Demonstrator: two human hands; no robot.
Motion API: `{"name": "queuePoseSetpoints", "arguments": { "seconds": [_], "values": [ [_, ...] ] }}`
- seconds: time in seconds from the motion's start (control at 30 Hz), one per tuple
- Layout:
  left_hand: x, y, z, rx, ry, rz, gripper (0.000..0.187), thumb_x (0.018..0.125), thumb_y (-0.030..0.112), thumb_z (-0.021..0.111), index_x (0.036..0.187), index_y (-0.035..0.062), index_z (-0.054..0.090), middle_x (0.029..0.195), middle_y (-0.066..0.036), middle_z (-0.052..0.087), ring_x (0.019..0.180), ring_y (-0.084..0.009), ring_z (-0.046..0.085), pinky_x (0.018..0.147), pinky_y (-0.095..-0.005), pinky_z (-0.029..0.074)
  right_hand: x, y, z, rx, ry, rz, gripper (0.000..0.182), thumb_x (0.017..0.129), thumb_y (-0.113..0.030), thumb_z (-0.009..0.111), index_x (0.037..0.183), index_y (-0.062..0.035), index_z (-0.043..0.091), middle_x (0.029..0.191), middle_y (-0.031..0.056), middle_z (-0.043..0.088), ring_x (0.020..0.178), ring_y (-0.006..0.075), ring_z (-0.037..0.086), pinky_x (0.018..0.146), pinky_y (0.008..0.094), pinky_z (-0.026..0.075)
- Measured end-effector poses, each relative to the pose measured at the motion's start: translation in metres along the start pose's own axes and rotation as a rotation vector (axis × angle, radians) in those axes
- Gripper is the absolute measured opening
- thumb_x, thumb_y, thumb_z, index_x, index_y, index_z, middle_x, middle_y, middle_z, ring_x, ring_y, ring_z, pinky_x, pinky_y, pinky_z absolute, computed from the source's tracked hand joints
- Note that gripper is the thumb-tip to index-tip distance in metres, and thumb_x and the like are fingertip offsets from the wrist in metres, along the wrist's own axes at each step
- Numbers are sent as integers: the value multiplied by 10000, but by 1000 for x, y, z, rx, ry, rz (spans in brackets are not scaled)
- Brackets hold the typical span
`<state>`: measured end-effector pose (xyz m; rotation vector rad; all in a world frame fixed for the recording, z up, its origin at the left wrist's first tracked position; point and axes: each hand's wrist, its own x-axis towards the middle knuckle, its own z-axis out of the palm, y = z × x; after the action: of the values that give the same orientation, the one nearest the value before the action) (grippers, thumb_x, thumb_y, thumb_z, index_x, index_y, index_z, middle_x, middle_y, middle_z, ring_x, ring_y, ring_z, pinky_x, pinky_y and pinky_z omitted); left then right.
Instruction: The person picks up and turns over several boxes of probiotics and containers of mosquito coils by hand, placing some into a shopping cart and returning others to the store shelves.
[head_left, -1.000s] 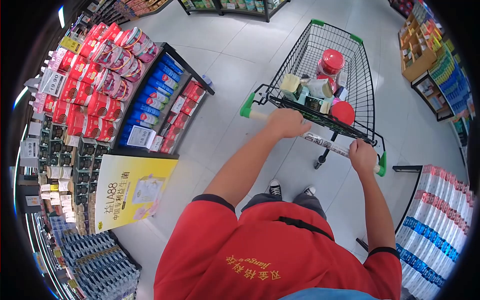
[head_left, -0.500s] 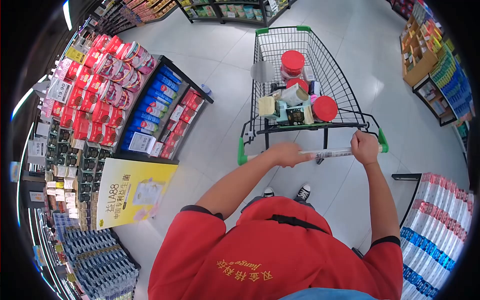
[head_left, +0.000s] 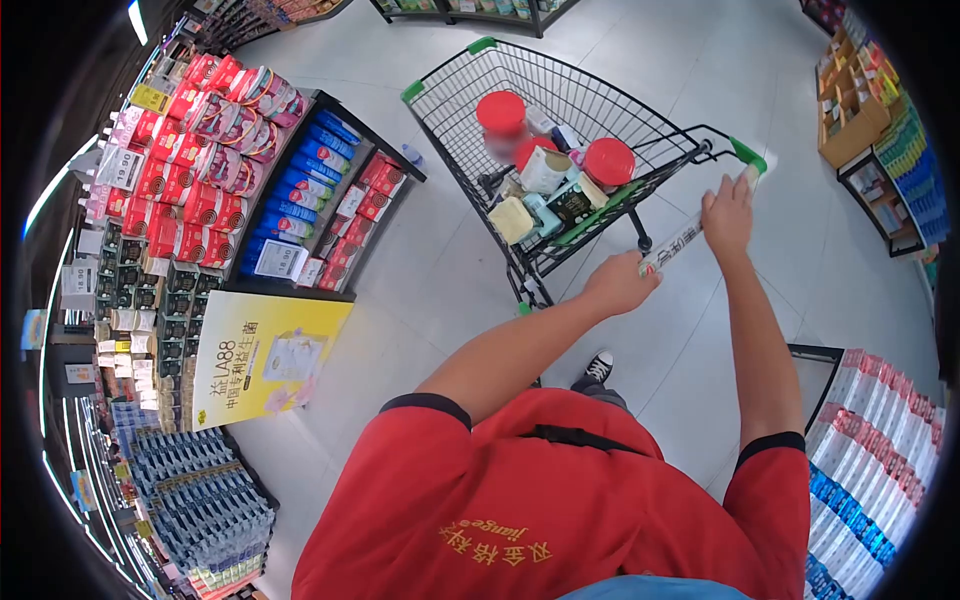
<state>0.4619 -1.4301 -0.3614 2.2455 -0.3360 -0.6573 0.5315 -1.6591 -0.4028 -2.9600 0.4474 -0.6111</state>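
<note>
Both of my hands are on the white handle bar [head_left: 680, 247] of a black wire shopping cart [head_left: 445, 95] with green corner caps. My left hand [head_left: 622, 284] is wrapped round the bar near its middle. Further right, my right hand [head_left: 729, 215] grips it close to the green end cap. Inside the cart are several red-lidded tubs [head_left: 609, 161], a cream-coloured box [head_left: 545, 171], a pale yellow pack [head_left: 511, 220] and a dark green box [head_left: 571, 206]. The cart stands turned, its front pointing to the upper left.
At left, a shelf rack holds red cartons [head_left: 165, 190] and blue packs [head_left: 322, 150], with a yellow sign [head_left: 235, 370] beneath. Stacked packs [head_left: 205, 490] stand at lower left. White and red packs [head_left: 880, 430] are piled at lower right, and a wooden display [head_left: 860, 120] stands at upper right.
The cart has swung anticlockwise, its front moving to the left. The handle is now slanted, with my right hand higher and my left hand shifted right along with it.
</note>
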Motion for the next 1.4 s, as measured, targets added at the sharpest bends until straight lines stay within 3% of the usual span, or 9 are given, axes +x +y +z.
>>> {"name": "queuePoseSetpoints", "arguments": {
  "seconds": [0.07,0.17,0.6,0.7,0.77,0.8,0.87,1.07,1.4],
  "values": [
    [-1,9,14,-52,89,-82,428,851,403,651,943,-15,633,904,-251,670,885,-401,652,775,-463,491,-29,-14,4,211,-55,-20,618,921,-319,562,1413,24,410,1475,351,313,1350,476,363,1097,507,323],
    [10,15,23,-112,146,-105,436,844,404,657,940,-21,631,918,-256,671,897,-402,653,771,-462,490,-47,-28,-10,353,-151,-99,705,925,-331,571,1468,36,311,1491,399,227,1388,493,297,1121,514,288],
    [31,23,61,-331,373,-210,421,871,363,638,950,-50,620,915,-269,674,896,-414,656,766,-453,490,-39,-47,-29,335,-444,-170,711,930,-353,522,1519,-58,256,1554,290,225,1407,399,331,1087,546,333],
    [29,24,47,-292,437,-284,407,880,349,632,953,-51,620,914,-271,675,901,-413,660,773,-448,495,-31,-64,-25,306,-389,-232,708,929,-363,517,1530,-101,250,1520,263,315,1372,395,386,1024,565,401],
    [34,13,49,-344,526,-272,400,883,338,630,950,-56,618,921,-275,674,909,-417,660,776,-451,499,-27,-73,-24,409,-523,-232,683,948,-362,476,1540,-127,229,1413,208,476,1229,398,524,956,481,467],
    [33,13,43,-346,531,-277,400,883,338,630,950,-56,618,921,-275,674,909,-417,660,776,-451,499,-24,-79,-21,410,-527,-238,683,948,-362,476,1540,-127,229,1413,208,476,1229,398,524,956,481,467],
    [30,10,26,-328,498,-326,427,899,333,585,1058,-63,601,1059,-305,653,1024,-458,623,865,-479,493,-20,-95,-16,394,-523,-279,680,956,-381,458,1545,-149,211,1245,179,599,1133,389,583,910,472,492],
    [22,-20,10,-315,631,-359,439,892,339,594,1046,-73,603,1043,-305,655,1011,-459,625,858,-477,494,-25,-136,-6,408,-519,-362,694,939,-442,485,1542,-198,244,1069,211,647,938,392,655,816,527,514],
    [4,-80,-36,-355,803,-368,407,880,326,626,917,-79,621,901,-309,658,920,-478,633,773,-493,487,-25,-222,-16,391,-624,-496,693,936,-454,462,1546,-216,233,1101,230,643,980,409,651,842,536,507]
  ]
}}
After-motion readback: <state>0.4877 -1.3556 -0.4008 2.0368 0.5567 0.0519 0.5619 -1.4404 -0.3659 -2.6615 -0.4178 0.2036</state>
